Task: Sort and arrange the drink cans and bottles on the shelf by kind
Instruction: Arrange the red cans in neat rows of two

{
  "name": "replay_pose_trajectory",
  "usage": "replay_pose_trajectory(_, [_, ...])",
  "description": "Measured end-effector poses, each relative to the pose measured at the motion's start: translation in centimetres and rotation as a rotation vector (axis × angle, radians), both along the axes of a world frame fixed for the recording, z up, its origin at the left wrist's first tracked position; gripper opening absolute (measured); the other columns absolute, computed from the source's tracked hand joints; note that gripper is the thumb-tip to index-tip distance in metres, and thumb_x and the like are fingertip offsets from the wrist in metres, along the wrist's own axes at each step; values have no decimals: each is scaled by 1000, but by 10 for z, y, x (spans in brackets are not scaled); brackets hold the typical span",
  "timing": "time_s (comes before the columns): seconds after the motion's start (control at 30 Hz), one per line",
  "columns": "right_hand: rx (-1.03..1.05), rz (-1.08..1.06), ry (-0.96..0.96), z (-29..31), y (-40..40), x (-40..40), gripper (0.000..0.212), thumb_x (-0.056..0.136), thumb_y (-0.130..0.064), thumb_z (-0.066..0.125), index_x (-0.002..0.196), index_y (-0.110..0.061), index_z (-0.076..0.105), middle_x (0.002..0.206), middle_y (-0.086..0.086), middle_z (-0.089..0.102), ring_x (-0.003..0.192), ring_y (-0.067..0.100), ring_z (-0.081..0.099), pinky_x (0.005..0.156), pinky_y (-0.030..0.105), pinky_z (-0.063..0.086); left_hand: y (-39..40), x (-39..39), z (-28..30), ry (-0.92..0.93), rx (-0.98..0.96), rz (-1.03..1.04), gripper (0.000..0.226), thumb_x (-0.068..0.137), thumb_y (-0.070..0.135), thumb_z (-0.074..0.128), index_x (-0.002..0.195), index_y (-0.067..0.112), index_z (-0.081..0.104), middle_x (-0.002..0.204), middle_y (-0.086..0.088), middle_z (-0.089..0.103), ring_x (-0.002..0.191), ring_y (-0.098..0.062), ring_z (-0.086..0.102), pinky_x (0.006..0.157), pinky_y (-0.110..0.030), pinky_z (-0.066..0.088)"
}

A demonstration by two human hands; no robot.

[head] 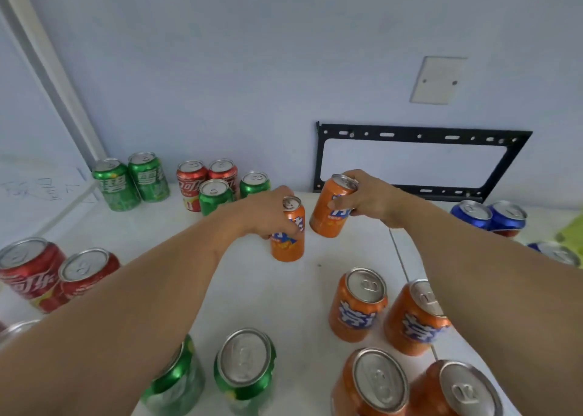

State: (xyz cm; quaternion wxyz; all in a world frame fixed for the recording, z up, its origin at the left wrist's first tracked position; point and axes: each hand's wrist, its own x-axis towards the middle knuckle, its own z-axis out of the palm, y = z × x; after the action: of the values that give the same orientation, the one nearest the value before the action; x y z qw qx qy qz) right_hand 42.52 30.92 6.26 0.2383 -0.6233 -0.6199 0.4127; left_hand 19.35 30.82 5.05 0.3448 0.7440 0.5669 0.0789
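Observation:
My left hand [268, 214] grips an orange can [288, 242] that stands upright on the white shelf [271, 292]. Just to its right, my right hand [362, 196] holds a second orange can [329, 214], tilted and lifted a little off the surface. Several more orange cans [356, 305] stand near the front right. Green cans [132, 180] and red cans [192, 182] stand mixed along the back left.
Two red cans [34, 273] stand at the left edge and two green cans [244, 371] at the front. Blue cans [490, 215] sit at the far right. A black metal bracket [419, 135] hangs on the wall behind.

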Motion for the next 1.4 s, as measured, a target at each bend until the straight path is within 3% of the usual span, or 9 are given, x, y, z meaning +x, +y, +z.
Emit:
replay_pose_trajectory(0.23, [35,-92,-48,1,-33,62,69,76,-25,83,132,-22,43,123,3,57,105,20,58,75,31,54,-22,57,8,-31,-17,-5,80,69,26,88,132,25,39,118,-6,60,103,-27,64,75,-43,63])
replay_pose_trajectory(0.43, [-8,-102,-196,-11,-56,89,76,76,-28,82,136,-21,37,127,4,55,110,24,57,92,45,54,-35,95,12,-22,35,15,76,71,27,87,130,26,39,120,-6,58,104,-27,62,77,-42,62])
replay_pose_trajectory(0.6, [-25,-95,-278,-21,-66,86,77,78,-31,80,138,-20,34,126,6,56,103,22,56,79,33,51,-40,109,12,20,67,8,79,73,27,86,134,25,36,121,-7,57,104,-27,62,77,-41,62])
replay_pose_trajectory(0.73, [-12,-95,-307,-23,-67,81,77,78,-31,80,137,-19,32,125,7,56,99,21,55,76,32,49,-43,109,10,30,69,0,79,73,27,86,134,26,35,119,-6,58,102,-26,62,77,-41,62])
replay_pose_trajectory(1.03, [-11,-125,-398,-23,-78,67,80,83,-25,77,143,-18,24,131,14,54,114,31,57,87,37,52,-43,110,7,40,115,-13,80,70,28,87,133,24,38,116,-7,60,98,-25,63,76,-41,62])
replay_pose_trajectory(1.2, [-13,-142,-340,-10,-82,65,102,79,-39,78,155,-21,12,155,13,31,132,36,45,101,48,48,-37,117,-1,78,143,-60,79,69,27,87,133,25,41,115,-7,61,95,-24,64,74,-40,62])
replay_pose_trajectory(1.3, [142,-142,-469,6,-87,67,89,86,-49,66,154,-17,20,158,10,26,137,33,39,105,47,43,-34,122,-9,102,157,-74,82,66,27,88,134,23,42,114,-8,62,94,-25,64,74,-40,61])
replay_pose_trajectory(1.4, [298,-130,-657,18,-93,70,74,90,-51,58,150,-19,31,152,7,37,133,29,43,102,44,44,-31,125,-17,102,168,-79,81,66,28,88,133,23,43,116,-8,63,93,-25,64,74,-41,62])
